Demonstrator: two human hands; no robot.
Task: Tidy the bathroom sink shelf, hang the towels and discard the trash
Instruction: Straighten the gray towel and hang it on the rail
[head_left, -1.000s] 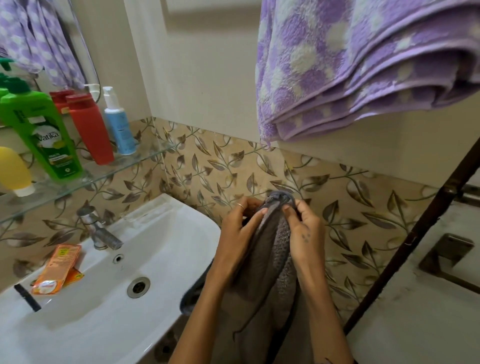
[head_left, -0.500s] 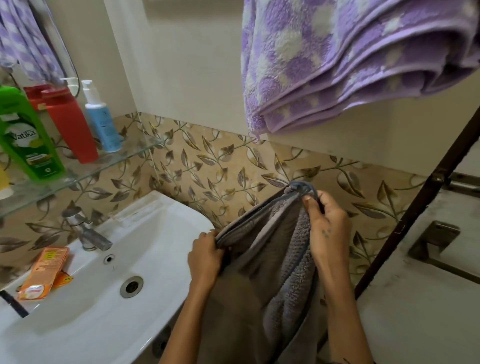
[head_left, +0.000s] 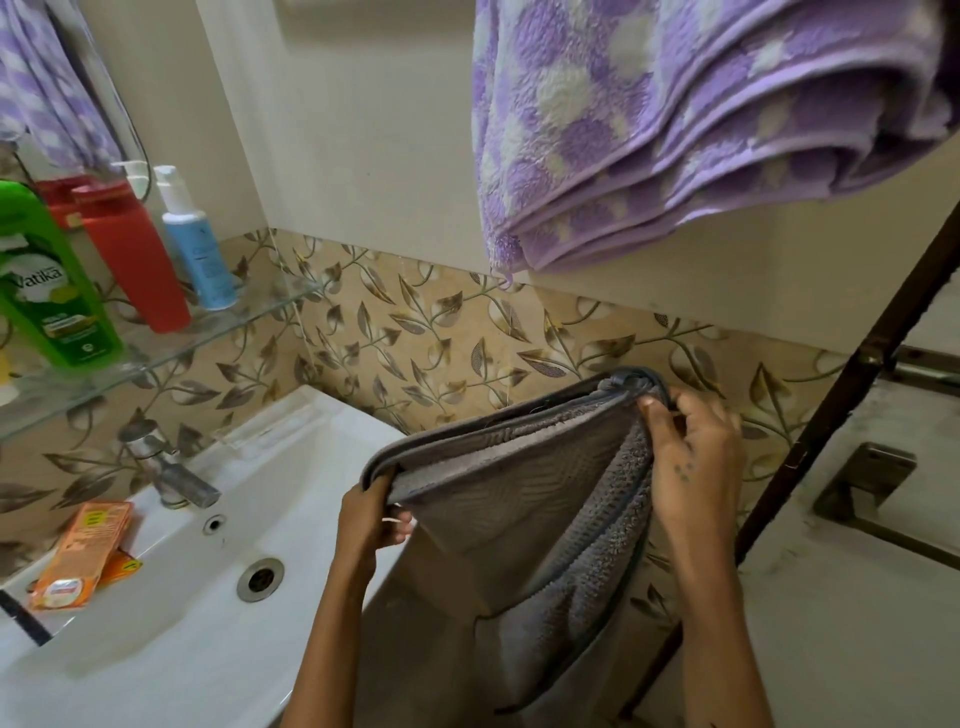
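I hold a grey towel (head_left: 519, 499) stretched between both hands, to the right of the white sink (head_left: 171, 639). My left hand (head_left: 369, 519) pinches its lower left corner by the sink's right rim. My right hand (head_left: 691, 467) grips the upper right corner near the leaf-patterned tiles. The rest of the towel hangs down between my forearms. A purple and white towel (head_left: 675, 130) hangs folded above, at the upper right. An orange wrapper (head_left: 78, 556) lies on the sink's left edge. A glass shelf (head_left: 171, 348) carries a green bottle (head_left: 52, 291), a red bottle (head_left: 132, 254) and a blue pump bottle (head_left: 195, 244).
A metal tap (head_left: 171, 467) stands at the back of the sink, above the drain (head_left: 260, 579). A dark brown door edge (head_left: 841, 374) runs diagonally at the right, with a metal latch (head_left: 872, 483) beyond it. A thin black item (head_left: 23, 618) lies at the sink's far left.
My hands have moved apart, spreading the grey towel's top edge wide; the left hand dropped toward the sink rim and the right hand shifted right.
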